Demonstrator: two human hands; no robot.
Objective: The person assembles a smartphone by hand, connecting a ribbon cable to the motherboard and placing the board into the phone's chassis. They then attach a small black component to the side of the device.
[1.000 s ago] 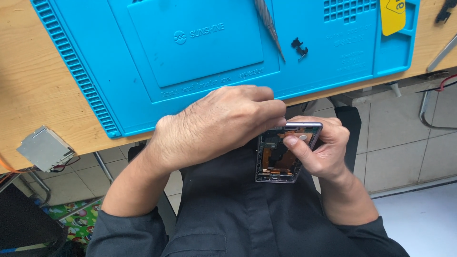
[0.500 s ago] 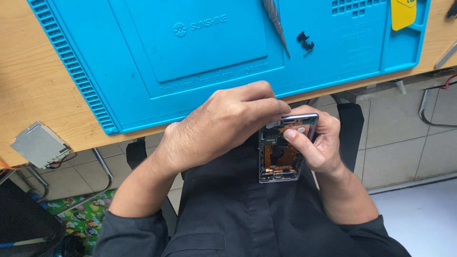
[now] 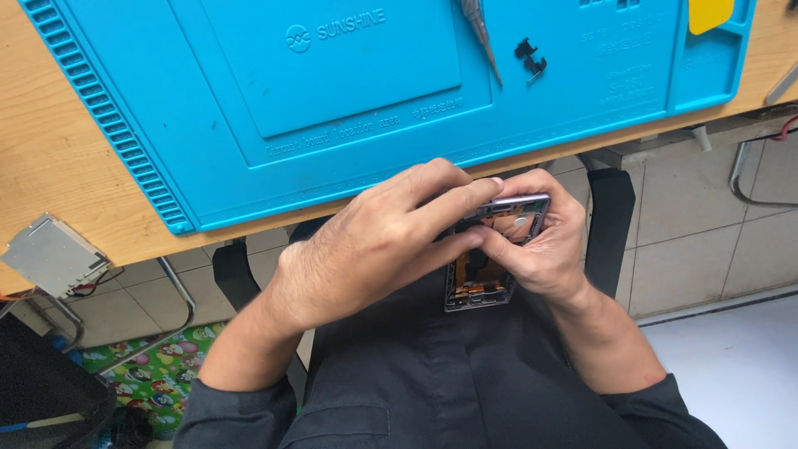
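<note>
An opened phone frame (image 3: 486,270) with exposed orange flex parts is held over my lap, just below the table edge. My right hand (image 3: 544,245) grips it from the right side, thumb on its inner face. My left hand (image 3: 374,241) lies across its left half, with the fingertips pressed onto the top part and covering it. What sits under those fingers is hidden.
A blue repair mat (image 3: 374,91) covers the wooden table (image 3: 58,158). On the mat lie metal tweezers (image 3: 480,29) and small black parts (image 3: 530,58); a yellow pick (image 3: 708,12) rests at the top right. A grey metal box (image 3: 50,254) hangs at the left.
The phone and both hands have risen slightly toward the table edge. My left fingers have slid further over the phone's top end.
</note>
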